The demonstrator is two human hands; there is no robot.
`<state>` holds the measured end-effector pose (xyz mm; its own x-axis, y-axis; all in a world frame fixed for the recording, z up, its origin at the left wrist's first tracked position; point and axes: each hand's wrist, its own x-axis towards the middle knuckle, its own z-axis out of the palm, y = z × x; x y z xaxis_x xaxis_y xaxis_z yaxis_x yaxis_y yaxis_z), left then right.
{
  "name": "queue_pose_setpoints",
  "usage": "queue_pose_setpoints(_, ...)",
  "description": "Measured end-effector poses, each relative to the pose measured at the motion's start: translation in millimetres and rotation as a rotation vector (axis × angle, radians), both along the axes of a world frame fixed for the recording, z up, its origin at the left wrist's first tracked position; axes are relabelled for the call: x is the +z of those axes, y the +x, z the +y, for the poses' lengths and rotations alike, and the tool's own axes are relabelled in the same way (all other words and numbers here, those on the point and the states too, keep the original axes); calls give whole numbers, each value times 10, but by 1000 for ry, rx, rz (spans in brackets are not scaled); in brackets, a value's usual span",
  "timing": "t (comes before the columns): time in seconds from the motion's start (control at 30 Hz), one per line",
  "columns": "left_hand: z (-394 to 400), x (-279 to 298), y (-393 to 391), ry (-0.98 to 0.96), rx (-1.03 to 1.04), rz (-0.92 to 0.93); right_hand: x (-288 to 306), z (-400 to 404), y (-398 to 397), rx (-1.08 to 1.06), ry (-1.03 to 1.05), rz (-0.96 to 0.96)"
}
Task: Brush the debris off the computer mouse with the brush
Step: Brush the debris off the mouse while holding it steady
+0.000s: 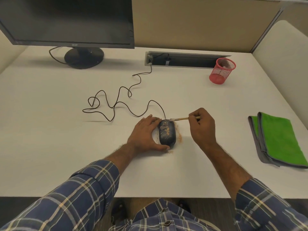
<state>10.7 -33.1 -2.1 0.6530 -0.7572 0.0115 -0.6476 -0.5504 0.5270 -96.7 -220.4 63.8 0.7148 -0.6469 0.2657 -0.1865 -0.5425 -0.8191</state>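
The computer mouse (167, 132) lies on the white table (66, 130), a little below the centre of the frame. The left hand (145, 133) holds it steady, with the fingers on its left side and the thumb curled around its near end. The right hand (202, 126) pinches the thin brush (180, 119) by its handle, and the bristles touch the far end of the mouse, close to where the cable (116, 104) goes out.

A lot of sandy debris (165, 130) sits on top of the mouse, and more lies on the table just beside its right side, so I judge the task is only partly done. What could go wrong: a fast stroke may throw the grains widely over the table, or push them into the gap around the buttons. The bristles may also catch the cable. If the left hand relaxes, the light mouse can slide or turn under the brush.

There is much open room. To the right, bare table lies between the mouse and the green cloth (281, 140) at the right edge of the frame. The red mesh cup (221, 71) and the monitor (66, 20) stand well apart in the upper part. The near table edge is below the forearms, so sweeping toward the body may drop debris on the floor.
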Motion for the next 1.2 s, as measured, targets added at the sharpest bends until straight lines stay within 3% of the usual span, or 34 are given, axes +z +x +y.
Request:
queue_pose_setpoints(0.1, 3, 4, -2, -4, 3, -3, -19, -11, -6, -19, -39, 44)
queue_pose_setpoints(0.23, 4, 5, 0, 4, 3, 0, 24, -9, -11, -23, -11, -34)
queue_pose_setpoints(0.37, 2, 11, -3, 7, -2, -4, 10, 24, -2, 43, -46, 93)
queue_pose_setpoints(0.57, 0, 21, -6, 18, -1, 0, 68, -8, -7, 17, -48, -15)
queue_pose_setpoints(0.67, 1, 14, -2, 12, -6, -3, 27, 28, 13, 67, -57, 77)
queue_pose_setpoints(0.93, -1, -18, 9, -18, 0, -14, 42, -34, -13, -5, -63, 22)
queue_pose_setpoints(1.1, 2, -25, 8, -22, -2, -22, 1, 6, -31, 18, -82, 147)
queue_pose_setpoints(1.2, -3, -13, 12, -18, -3, -13, 37, -64, -106, -42, -108, 124)
